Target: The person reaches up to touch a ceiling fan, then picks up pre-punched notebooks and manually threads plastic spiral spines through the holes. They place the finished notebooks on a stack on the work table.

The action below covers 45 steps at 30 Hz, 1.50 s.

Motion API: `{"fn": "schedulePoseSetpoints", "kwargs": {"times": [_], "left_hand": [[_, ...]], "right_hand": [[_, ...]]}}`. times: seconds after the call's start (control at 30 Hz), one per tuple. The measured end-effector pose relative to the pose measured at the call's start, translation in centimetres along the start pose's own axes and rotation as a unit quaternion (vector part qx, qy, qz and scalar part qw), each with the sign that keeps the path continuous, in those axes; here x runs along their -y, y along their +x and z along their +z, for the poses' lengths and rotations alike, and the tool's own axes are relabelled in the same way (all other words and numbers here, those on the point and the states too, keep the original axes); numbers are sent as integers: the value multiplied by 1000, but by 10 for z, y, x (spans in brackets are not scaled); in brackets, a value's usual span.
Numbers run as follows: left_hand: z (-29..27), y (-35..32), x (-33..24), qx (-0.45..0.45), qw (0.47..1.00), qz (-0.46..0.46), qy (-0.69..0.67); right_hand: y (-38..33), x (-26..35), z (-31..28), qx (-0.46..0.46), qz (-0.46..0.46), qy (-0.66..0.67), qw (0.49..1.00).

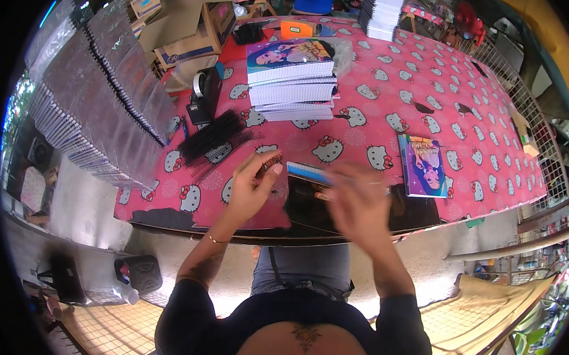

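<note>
- Notebooks: one stack [293, 83] of several at the far side of the pink table [388, 118], one single purple notebook [423, 166] at my right, one open notebook [310, 173] between my hands.
- My left hand [252, 189] closes its fingers on a dark spiral comb [269, 162].
- My right hand [356, 203] is blurred; I cannot tell its grip.
- The open notebook lies near the table's front edge, long axis left to right.
</note>
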<state>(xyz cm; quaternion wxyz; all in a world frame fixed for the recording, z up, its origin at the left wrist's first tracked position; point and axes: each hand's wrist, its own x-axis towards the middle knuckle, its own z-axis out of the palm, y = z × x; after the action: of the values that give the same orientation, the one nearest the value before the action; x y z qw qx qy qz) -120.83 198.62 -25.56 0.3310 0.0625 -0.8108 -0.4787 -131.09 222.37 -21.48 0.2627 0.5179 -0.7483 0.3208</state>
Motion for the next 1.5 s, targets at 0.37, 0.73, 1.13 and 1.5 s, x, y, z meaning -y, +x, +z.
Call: {"fn": "schedulePoseSetpoints", "kwargs": {"times": [0.37,0.73,1.13,1.5], "left_hand": [[22,-16,-6,-67,973,-88,-201],[8,3,-7,2,989,121,90],[-8,33,8,155,967,175,101],[-10,53,12,218,954,175,106]], "right_hand": [[18,5,64,-12,72,-29,997],[21,4,64,-27,69,-13,997],[21,6,58,0,71,-4,997],[22,6,48,54,84,-3,995]]}}
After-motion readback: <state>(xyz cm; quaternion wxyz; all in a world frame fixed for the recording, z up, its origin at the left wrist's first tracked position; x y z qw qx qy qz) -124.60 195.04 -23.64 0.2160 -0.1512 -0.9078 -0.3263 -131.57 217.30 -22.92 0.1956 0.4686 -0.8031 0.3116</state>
